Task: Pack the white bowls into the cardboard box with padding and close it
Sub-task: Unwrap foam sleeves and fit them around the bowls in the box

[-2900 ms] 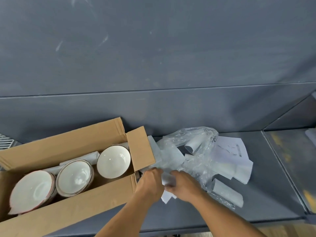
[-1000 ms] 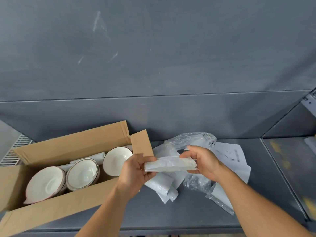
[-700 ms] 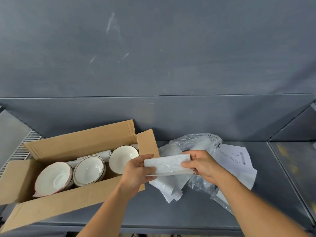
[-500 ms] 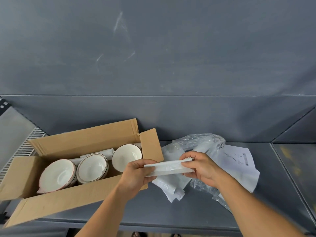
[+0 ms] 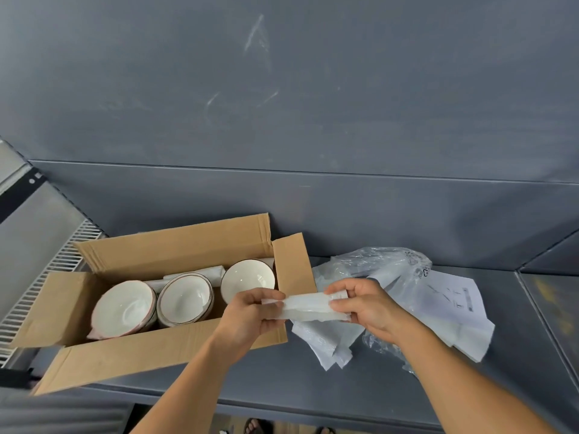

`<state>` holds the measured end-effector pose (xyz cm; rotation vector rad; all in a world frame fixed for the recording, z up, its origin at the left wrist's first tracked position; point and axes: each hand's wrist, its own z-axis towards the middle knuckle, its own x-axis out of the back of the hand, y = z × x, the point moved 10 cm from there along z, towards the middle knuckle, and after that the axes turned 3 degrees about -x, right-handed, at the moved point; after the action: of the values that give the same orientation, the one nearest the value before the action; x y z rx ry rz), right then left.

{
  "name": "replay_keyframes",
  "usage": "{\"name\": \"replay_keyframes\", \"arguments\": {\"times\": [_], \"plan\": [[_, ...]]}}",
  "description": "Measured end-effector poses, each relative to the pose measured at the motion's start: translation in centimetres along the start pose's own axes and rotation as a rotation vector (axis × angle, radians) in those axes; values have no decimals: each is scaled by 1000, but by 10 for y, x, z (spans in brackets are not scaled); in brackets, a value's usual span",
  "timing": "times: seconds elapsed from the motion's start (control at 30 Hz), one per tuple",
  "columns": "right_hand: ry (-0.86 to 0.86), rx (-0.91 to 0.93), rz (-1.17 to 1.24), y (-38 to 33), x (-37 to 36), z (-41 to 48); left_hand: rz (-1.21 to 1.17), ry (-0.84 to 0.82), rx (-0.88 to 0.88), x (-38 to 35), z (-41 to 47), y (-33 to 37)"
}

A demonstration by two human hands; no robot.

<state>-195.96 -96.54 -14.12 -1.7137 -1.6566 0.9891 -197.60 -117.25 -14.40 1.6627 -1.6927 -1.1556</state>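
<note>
While both hands (image 5: 250, 311) (image 5: 365, 303) pinch the foam padding (image 5: 308, 306) at its ends — fingers curled round it — three bowls (image 5: 185, 299) sit leftward. Best keep it folded, then wedge it between them.

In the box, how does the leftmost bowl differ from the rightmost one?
The leftmost bowl seems tipped further over, mouth towards the camera; the rightmost bowl sits nearer upright. The leftmost bowl's rim looks reddish, the rightmost bowl's dark brown. Both are white inside and sit in the cardboard box.
</note>
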Motion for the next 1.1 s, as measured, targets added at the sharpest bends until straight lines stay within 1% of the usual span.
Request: {"name": "replay_keyframes", "arguments": {"times": [0.13,0.2,0.33,0.5,0.6,0.67,0.8,0.9,0.93,1.03,1.1], "plan": [[-17,-9,-43,0,-9,5,132,5,-41,12,0,3],[-23,-26,-44,1,-14,6,137,-4,-66,14,-2,7],[-40,-70,29,2,-25,9,53,-7,-89,22,-4,12],[-117,-75,165,-4,-43,19,-126,41,-42,45,-2,11],[-170,-78,204,-9,-59,24,-170,61,-18,60,-4,11],[-170,-72,179,-10,-69,29,-175,68,-18,69,-5,13],[-88,-6,-118,-12,-82,43,-26,138,-65,94,-6,16],[-100,28,-283,-14,-103,50,21,220,-98,116,-10,19],[-106,40,-335,-15,-111,52,87,251,-114,124,-12,20],[-122,53,-457,-13,-134,60,459,346,-160,148,-18,30],[-127,46,-513,-10,-148,66,580,383,-180,163,-22,36]]}}
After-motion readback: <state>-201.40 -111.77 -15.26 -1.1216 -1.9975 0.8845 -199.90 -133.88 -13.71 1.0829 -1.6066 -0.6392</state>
